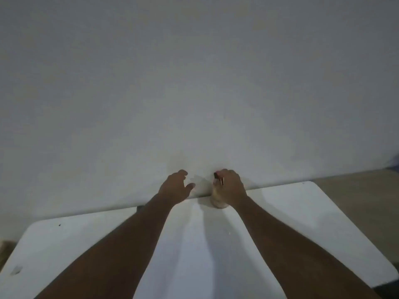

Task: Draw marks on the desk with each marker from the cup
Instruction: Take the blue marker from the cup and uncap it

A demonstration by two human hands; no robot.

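Reaching to the desk's point(280, 212) far edge, we have our right hand point(230, 186) curled over the cup point(217, 200), fingers closed on upright markers point(217, 176) pointing straight up, left hand point(174, 186) spread open just beside, farther off.

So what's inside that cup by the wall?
Markers: a dark tip and some red show above the cup, at about. The right hand covers most of the cup's mouth, so how many there are can't be told. The left hand is open beside it.
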